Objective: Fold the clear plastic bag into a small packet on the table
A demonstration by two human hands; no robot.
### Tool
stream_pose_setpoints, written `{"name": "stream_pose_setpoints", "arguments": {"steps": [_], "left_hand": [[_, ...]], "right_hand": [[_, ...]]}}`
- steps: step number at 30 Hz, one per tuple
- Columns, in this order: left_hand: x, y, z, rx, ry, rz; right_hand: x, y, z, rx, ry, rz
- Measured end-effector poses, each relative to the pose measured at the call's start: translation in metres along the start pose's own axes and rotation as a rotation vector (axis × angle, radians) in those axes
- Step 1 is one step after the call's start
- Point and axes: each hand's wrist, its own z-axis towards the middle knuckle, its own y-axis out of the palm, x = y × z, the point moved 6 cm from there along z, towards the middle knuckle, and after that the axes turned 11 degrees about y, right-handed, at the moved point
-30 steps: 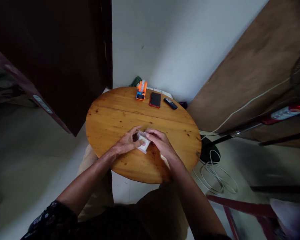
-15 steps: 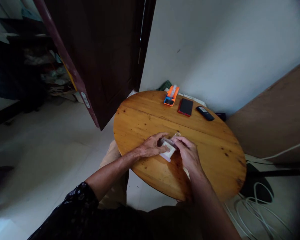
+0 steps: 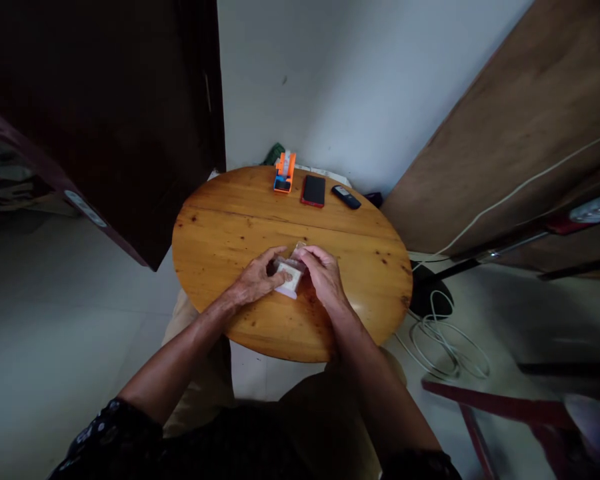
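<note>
Fingers (image 3: 273,255) of left hand (image 3: 253,285) and right hand (image 3: 326,277) clasp white box (image 3: 287,280) between them.

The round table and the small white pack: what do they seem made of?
The round table: varnished wood, glossy; grain, knots and seams show. The small white pack: perhaps paper or card with clear film; too small to tell.

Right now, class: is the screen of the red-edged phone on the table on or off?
Off: the phone lies flat on the round table, its face plain black with no glow.
</note>
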Motion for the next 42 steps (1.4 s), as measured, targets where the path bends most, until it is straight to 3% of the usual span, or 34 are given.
{"name": "stream_pose_setpoints", "arguments": {"steps": [9,17,25,32,42], "left_hand": [[0.004,-0.001,0.003,-0.012,-0.03,-0.083],[0.001,-0.003,0.002,0.036,0.016,-0.001],[0.002,-0.003,0.001,0.04,0.074,0.157],[-0.002,-0.005,0.0,0.071,0.115,0.123],[0.005,-0.008,-0.006,0.037,0.038,0.022]], "right_hand": [[-0.012,0.002,-0.011,-0.048,-0.12,-0.139],[-0.024,0.007,-0.026,-0.098,-0.259,-0.347],[-0.033,0.01,-0.045,0.008,-0.384,-0.599],[-0.026,0.016,-0.051,0.131,-0.45,-0.584],[-0.021,0.015,-0.049,0.13,-0.466,-0.547]]}}
